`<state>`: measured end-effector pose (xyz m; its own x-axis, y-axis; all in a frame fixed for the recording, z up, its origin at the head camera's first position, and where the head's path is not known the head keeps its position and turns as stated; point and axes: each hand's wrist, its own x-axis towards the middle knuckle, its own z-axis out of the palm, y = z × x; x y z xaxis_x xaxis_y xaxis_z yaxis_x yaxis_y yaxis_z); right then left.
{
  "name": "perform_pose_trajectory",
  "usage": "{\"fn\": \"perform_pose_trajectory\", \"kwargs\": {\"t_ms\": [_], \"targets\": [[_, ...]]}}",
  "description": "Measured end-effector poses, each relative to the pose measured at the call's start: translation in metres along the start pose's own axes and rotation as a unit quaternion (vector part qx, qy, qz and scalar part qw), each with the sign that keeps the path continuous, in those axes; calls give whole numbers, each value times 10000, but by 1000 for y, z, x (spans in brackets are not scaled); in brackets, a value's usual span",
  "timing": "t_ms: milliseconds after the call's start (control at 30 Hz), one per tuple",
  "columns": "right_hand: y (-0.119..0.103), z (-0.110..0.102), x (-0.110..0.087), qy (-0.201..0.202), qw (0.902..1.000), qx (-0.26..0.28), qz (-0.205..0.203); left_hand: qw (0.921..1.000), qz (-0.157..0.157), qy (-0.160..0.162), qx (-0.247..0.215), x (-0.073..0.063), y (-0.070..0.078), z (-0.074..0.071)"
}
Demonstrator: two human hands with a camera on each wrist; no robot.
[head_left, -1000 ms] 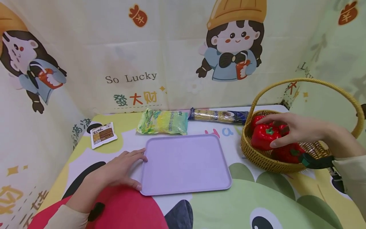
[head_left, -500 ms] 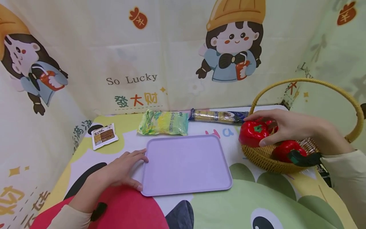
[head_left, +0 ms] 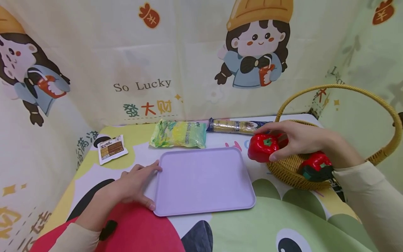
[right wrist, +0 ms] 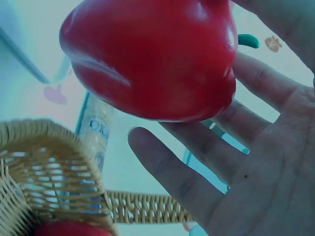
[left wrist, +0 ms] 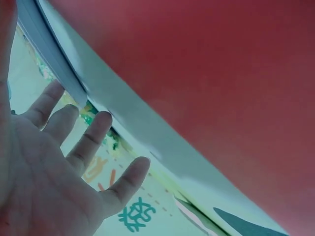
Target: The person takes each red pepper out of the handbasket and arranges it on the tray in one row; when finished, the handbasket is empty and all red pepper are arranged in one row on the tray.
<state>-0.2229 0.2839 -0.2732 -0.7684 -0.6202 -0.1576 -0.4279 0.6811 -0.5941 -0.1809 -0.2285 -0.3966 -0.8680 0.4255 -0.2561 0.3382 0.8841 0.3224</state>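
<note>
In the head view my right hand (head_left: pixel 305 138) grips a red bell pepper (head_left: pixel 262 148) with a green stem. It is held between thumb and fingers, left of the wicker basket (head_left: pixel 284 173) and off the tray's right edge. The right wrist view shows the glossy bell pepper (right wrist: pixel 152 59) close up against the fingers. A second red pepper (head_left: pixel 318 160) lies in the basket, partly covered by the right wrist. My left hand (head_left: pixel 130 185) rests at the left edge of a lilac tray (head_left: pixel 204 182), its thumb and fingertips touching the rim.
Behind the tray lie a green-yellow packet (head_left: pixel 179 134) and a long blue-and-gold packet (head_left: pixel 234 126). A small brown-and-white sachet (head_left: pixel 111 148) sits at the back left. The basket's tall handle (head_left: pixel 343 86) arches over the right side. A printed cloth (head_left: pixel 195 70) hangs behind the table.
My right hand has lifted the bell pepper out of the basket and carried it left toward the tray. The left hand has stayed at the tray's edge.
</note>
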Motion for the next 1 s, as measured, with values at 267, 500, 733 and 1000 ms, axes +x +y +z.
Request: {"fn": "perform_pose_trajectory", "kwargs": {"t_ms": [267, 500, 733, 1000], "targets": [[-5, 6, 11, -155, 9993, 312, -101, 9997, 201, -13, 151, 4, 2, -3], [-4, 14, 26, -259, 9982, 451, -292, 9987, 442, -33, -236, 5, -2, -2], [-6, 22, 41, -173, 9971, 337, -666, 9977, 609, -57, -301, 5, -4, -3], [-16, 28, 59, -226, 9952, 422, -857, 9981, 509, -183, -309, 5, -2, -4]]}}
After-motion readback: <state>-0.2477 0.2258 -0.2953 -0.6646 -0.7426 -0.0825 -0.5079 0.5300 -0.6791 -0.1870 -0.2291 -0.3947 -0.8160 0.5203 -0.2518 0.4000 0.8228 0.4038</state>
